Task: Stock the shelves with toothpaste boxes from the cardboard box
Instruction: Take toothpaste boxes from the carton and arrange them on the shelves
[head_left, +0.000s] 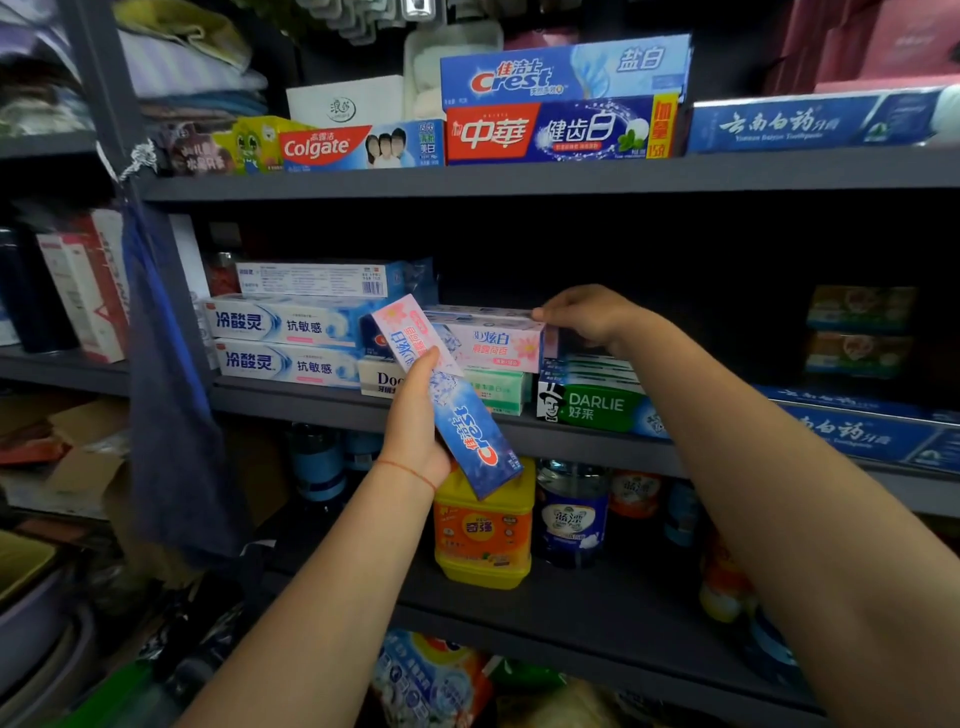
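My left hand grips a pink-and-blue Crest toothpaste box, tilted with its pink end up, in front of the middle shelf. My right hand rests its fingers on the right end of a matching pink Crest box that lies flat on top of other boxes on that shelf. Left of it are two stacked white-and-blue toothpaste boxes. A green Darlie box lies below my right hand. The cardboard box is out of sight.
The top shelf carries Colgate, Crest and red-blue toothpaste boxes. A yellow detergent jug and bottles stand on the shelf below. Blue boxes lie at right. A dark cloth hangs from the left upright.
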